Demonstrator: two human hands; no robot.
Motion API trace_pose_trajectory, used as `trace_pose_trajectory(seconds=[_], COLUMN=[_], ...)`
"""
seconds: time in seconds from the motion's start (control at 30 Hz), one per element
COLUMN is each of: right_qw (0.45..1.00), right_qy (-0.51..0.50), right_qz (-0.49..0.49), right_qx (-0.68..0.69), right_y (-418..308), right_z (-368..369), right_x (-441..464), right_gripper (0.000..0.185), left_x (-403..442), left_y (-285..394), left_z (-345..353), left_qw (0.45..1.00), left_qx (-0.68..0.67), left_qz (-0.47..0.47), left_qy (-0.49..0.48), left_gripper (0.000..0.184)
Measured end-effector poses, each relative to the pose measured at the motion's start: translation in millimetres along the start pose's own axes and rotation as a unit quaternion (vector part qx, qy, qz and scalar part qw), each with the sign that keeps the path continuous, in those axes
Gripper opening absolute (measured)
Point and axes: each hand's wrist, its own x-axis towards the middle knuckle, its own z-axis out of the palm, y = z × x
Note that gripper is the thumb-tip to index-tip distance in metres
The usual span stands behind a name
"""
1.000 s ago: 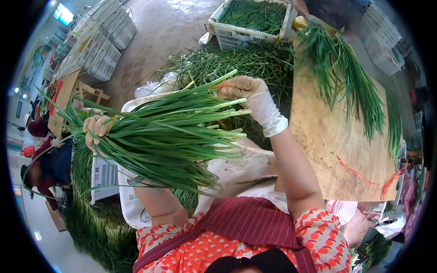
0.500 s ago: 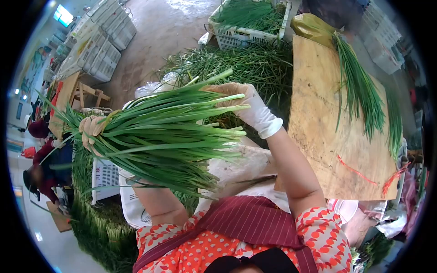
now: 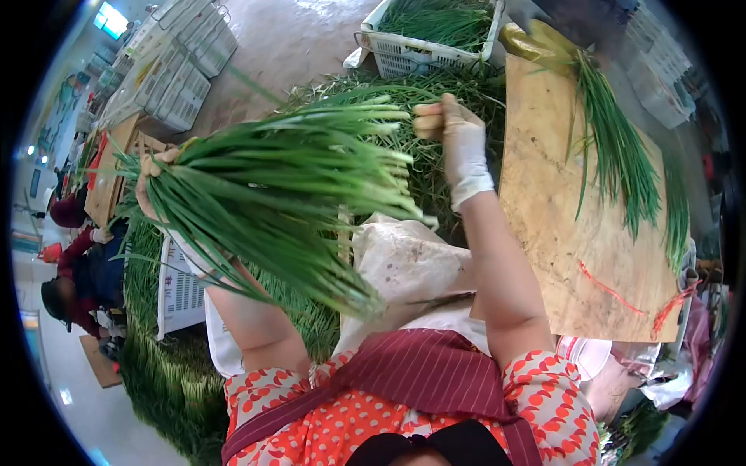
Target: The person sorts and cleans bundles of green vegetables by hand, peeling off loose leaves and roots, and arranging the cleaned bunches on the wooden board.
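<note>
My left hand (image 3: 155, 172), gloved, is closed round the leafy end of a thick bunch of garlic chives (image 3: 272, 175). The bunch fans out to the right, its pale stem ends spread and partly blurred. My right hand (image 3: 460, 132), in a whitish glove, is raised just right of the stem ends, apart from them. Its fingers are bent together and point left; whether a thin leaf is between them I cannot make out. Beneath both hands lies a heap of loose green leaves (image 3: 435, 171). A whitish, stained cover (image 3: 412, 260) drapes over my lap.
At right, a wooden board (image 3: 567, 256) carries more chives (image 3: 614, 147) and red string (image 3: 610, 289). A white crate (image 3: 427, 60) of greens stands ahead. Stacked crates (image 3: 175, 85) rise at left. Chive bundles (image 3: 175, 380) line the left floor, near another person (image 3: 89, 272).
My right hand has moved off the stem ends, to the right and slightly up, fingers drawn together. The bunch in my left hand has shifted a little left and up, its stems swinging.
</note>
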Motion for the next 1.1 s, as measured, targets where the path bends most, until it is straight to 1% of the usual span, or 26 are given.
trace_pose_trajectory(seconds=[0.03, 0.07, 0.1, 0.13, 0.17, 0.2, 0.23, 0.3, 0.33, 0.37, 0.43, 0.5, 0.57, 0.6, 0.63, 0.67, 0.7, 0.73, 0.77, 0.83, 0.87, 0.9, 0.97, 1.0, 1.03, 1.1], right_qw=[0.999, 0.965, 0.875, 0.781, 0.781, 0.871, 0.932, 0.933, 0.896, 0.848, 0.810, 0.809, 0.868, 0.883, 0.884, 0.905, 0.912, 0.911, 0.912, 0.852, 0.841, 0.842, 0.879, 0.910, 0.910, 0.909], right_qy=[0.012, 0.009, 0.007, 0.019, 0.017, -0.032, -0.079, -0.189, -0.198, -0.205, -0.145, -0.103, -0.099, -0.119, -0.118, -0.210, -0.299, -0.359, -0.356, -0.457, -0.465, -0.464, -0.388, -0.290, -0.288, -0.087], right_qz=[0.025, 0.006, -0.015, -0.032, -0.034, -0.090, -0.142, -0.166, -0.242, -0.315, -0.336, -0.336, -0.247, -0.265, -0.265, -0.225, -0.182, -0.126, -0.125, -0.085, -0.078, -0.076, -0.121, -0.166, -0.168, -0.300], right_qx=[-0.026, -0.263, -0.484, -0.623, -0.624, -0.482, -0.324, -0.258, -0.317, -0.373, -0.459, -0.472, -0.420, -0.368, -0.367, -0.292, -0.212, -0.159, -0.160, -0.240, -0.264, -0.264, -0.251, -0.246, -0.246, -0.277], right_y=[9.9, 21.4, 33.9, 36.1, 36.2, 22.6, 6.6, -36.4, -32.8, -29.7, -26.6, -20.8, -13.3, -6.3, -10.9, -17.6, -26.2, -43.3, -53.5, -65.0, -70.9, -66.5, -56.6, -57.6, -56.9, -52.3], right_z=[-15.9, -33.0, -49.2, -49.6, -50.9, -45.4, -37.4, 4.6, 20.9, 37.6, 71.7, 91.3, 98.0, 95.6, 90.1, 81.7, 73.3, 67.1, 63.3, 50.9, 51.0, 51.4, 53.5, 52.1, 45.7, 20.1], right_x=[6.4, 11.0, 14.3, 11.6, 10.6, 4.0, -4.3, -29.6, -30.3, -30.9, -38.7, -31.9, -9.6, 1.2, 9.9, 18.7, 22.7, 18.2, 18.2, 22.7, 23.2, 26.6, 33.5, 27.4, 24.1, 18.9], right_gripper=[0.035, 0.036, 0.042, 0.066, 0.066, 0.071, 0.077, 0.093, 0.100, 0.107, 0.112, 0.113, 0.109, 0.088, 0.088, 0.076, 0.063, 0.048, 0.048, 0.047, 0.049, 0.049, 0.047, 0.043, 0.043, 0.038], left_x=[3.7, 8.7, 13.7, 22.8, 27.3, 33.6, 38.8, 61.1, 65.8, 67.1, 81.5, 82.3, 85.8, 88.6, 91.1, 103.0, 102.5, 98.9, 93.2, 83.7, 91.6, 94.4, 93.7, 93.9, 93.5, 78.0], left_y=[3.0, 5.0, 3.3, 1.0, -6.6, -27.8, -41.1, -53.5, -73.2, -88.9, -111.0, -123.8, -123.0, -118.0, -111.0, -93.1, -91.9, -90.9, -89.4, -93.8, -86.0, -82.8, -85.5, -86.7, -86.4, -78.1], left_z=[4.3, 5.4, 5.7, 10.1, 16.4, 40.3, 52.3, 36.3, 48.4, 61.8, 65.7, 92.4, 103.4, 103.0, 99.8, 82.3, 86.1, 97.6, 112.9, 134.6, 103.4, 82.8, 73.1, 66.7, 60.2, 51.4], left_qw=[1.000, 0.993, 0.973, 0.962, 0.961, 0.951, 0.939, 0.894, 0.862, 0.820, 0.820, 0.826, 0.829, 0.869, 0.902, 0.943, 0.944, 0.947, 0.948, 0.961, 0.956, 0.942, 0.953, 0.942, 0.923, 0.920], left_qx=[0.002, 0.052, 0.101, 0.166, 0.167, 0.198, 0.229, 0.352, 0.410, 0.505, 0.478, 0.490, 0.503, 0.460, 0.413, 0.304, 0.303, 0.298, 0.291, 0.155, 0.207, 0.259, 0.234, 0.257, 0.278, 0.278], left_qz=[0.003, 0.044, 0.084, 0.073, 0.076, 0.076, 0.075, 0.075, 0.120, 0.139, 0.140, 0.114, 0.087, 0.045, 0.002, -0.077, -0.079, -0.105, -0.130, -0.208, -0.208, -0.206, -0.179, -0.151, -0.120, -0.118], left_qy=[0.002, 0.098, 0.191, 0.206, 0.207, 0.226, 0.244, 0.268, 0.274, 0.231, 0.281, 0.254, 0.227, 0.177, 0.127, 0.109, 0.107, 0.065, 0.022, -0.097, -0.022, 0.054, 0.073, 0.155, 0.235, 0.249], left_gripper=[0.014, 0.014, 0.013, 0.016, 0.016, 0.017, 0.019, 0.021, 0.020, 0.020, 0.020, 0.018, 0.016, 0.015, 0.016, 0.019, 0.019, 0.019, 0.019, 0.020, 0.020, 0.020, 0.019, 0.020, 0.021, 0.021])
